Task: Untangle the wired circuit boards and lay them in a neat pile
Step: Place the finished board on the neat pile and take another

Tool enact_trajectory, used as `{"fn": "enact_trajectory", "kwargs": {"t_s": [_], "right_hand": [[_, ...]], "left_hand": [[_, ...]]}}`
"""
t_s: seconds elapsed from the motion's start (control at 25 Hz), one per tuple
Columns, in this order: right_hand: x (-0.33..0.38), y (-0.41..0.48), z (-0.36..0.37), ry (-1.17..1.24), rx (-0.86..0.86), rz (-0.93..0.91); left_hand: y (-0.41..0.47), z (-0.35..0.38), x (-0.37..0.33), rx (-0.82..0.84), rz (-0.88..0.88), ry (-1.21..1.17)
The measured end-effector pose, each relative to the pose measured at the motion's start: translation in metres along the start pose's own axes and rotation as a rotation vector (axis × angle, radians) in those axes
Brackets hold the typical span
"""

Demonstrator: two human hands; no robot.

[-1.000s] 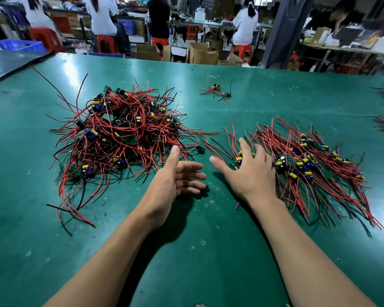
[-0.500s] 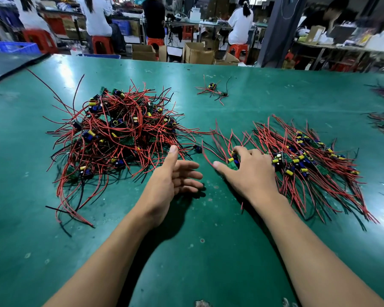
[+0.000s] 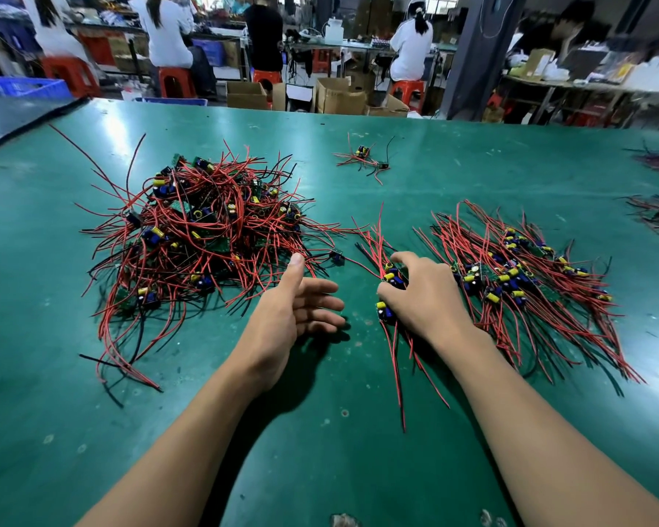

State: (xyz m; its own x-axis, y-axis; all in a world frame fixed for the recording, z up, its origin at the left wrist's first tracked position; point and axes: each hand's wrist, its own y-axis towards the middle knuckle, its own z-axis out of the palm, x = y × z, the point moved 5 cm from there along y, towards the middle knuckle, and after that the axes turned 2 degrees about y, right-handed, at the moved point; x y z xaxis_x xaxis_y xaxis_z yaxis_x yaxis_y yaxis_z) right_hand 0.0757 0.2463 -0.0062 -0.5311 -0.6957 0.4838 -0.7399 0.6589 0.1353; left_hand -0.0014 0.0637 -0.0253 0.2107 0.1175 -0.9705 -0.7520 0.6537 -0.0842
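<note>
Now the right hand [image 3: 423, 298] curls over a few circuit boards [image 3: 392, 275] at the left edge of the neat pile [image 3: 529, 283], centre right. The left hand [image 3: 293, 313] is spread, holding nothing. The tangled heap [image 3: 206, 230] sits upper left on the counter [image 3: 320, 431]. Light boards, floppy snagging wires: best gripped by the board, not the leads.

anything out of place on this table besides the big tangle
Yes: a small stray cluster of wired boards lies alone at the far middle of the green table, apart from the tangled heap and the neat pile. One loose board also sits between the heap and the right hand.
</note>
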Motion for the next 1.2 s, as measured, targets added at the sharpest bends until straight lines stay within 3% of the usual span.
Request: {"fn": "enact_trajectory", "kwargs": {"t_s": [0.08, 0.28, 0.48, 0.72, 0.96, 1.2], "right_hand": [[-0.002, 0.002, -0.001, -0.005, 0.028, 0.032], [0.002, 0.0, 0.006, -0.203, 0.323, 0.068], [0.008, 0.001, 0.004, -0.294, 0.187, -0.017], [0.008, -0.008, 0.002, -0.147, -0.07, -0.072], [-0.002, 0.005, 0.003, -0.158, 0.032, 0.067], [0.012, 0.002, 0.006, -0.158, 0.035, -0.122]], "left_hand": [[0.0, 0.0, 0.001, 0.001, 0.0, -0.001], [0.001, 0.0, 0.001, 0.0, -0.003, -0.006], [0.001, 0.001, 0.001, 0.0, 0.0, -0.008], [0.0, 0.001, 0.001, 0.001, 0.013, -0.002], [0.002, -0.001, 0.002, 0.001, 0.017, -0.003], [0.003, -0.002, 0.002, -0.005, 0.017, 0.008]]}}
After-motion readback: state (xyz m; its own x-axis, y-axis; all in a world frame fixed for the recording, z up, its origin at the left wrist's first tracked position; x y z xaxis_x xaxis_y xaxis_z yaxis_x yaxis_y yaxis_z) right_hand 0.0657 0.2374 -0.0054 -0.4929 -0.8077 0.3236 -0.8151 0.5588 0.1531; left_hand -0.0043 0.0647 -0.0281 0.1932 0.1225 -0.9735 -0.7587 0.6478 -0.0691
